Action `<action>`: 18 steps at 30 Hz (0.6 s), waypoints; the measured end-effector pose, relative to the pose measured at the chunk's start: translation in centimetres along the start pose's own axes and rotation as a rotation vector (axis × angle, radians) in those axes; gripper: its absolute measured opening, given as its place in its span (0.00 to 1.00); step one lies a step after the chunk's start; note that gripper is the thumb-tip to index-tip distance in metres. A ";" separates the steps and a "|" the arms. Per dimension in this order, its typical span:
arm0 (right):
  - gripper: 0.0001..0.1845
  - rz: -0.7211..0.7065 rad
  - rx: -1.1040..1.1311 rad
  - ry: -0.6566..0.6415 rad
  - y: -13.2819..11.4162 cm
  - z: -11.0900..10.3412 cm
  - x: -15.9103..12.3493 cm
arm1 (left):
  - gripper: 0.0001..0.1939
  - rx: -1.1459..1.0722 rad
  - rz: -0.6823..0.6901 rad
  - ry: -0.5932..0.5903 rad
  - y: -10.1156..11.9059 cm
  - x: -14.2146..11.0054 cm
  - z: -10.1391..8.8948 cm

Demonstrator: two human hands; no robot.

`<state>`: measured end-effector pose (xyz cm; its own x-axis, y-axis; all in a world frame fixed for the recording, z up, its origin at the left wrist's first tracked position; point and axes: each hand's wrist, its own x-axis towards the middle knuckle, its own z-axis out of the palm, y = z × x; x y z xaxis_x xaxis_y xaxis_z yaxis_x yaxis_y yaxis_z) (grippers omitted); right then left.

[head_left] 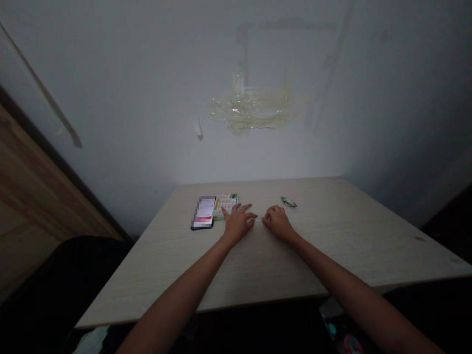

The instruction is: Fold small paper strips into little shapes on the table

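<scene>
Between my hands lies a small whitish piece, flat on the table; its kind is too small to make out. My left hand has its fingers spread, thumb near the left end of that piece, other fingertips by a printed card or booklet. On the right end of the piece, my right hand is closed with fingers and thumb pinched together. Just beyond my right hand rests a small crumpled green-and-white wrapper. Left of the booklet is a phone with a lit, pixelated screen.
The pale wooden table reaches back to a grey wall with yellowed tape on it. A wooden panel stands at the left. Under the front edge, several dim items show at lower right.
</scene>
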<state>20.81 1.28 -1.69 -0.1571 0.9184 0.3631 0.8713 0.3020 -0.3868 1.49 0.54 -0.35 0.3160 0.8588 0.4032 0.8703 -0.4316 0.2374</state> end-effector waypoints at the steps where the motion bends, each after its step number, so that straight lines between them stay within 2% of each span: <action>1: 0.06 -0.004 0.012 0.008 0.1 0.0 0.0 | 0.10 0.002 0.021 -0.002 0.0 0.0 0.0; 10: 0.05 -0.030 0.106 0.074 1.2 -0.3 0.0 | 0.09 -0.105 0.168 -0.069 0.1 -0.4 -0.5; 18: 0.08 -0.030 0.118 0.077 1.9 -0.2 0.1 | 0.08 -0.086 0.248 -0.030 0.7 -0.6 -0.6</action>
<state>22.54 1.93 -2.26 -0.1422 0.8874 0.4386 0.8051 0.3615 -0.4703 1.64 -0.45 0.10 0.5277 0.7311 0.4325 0.7300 -0.6506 0.2092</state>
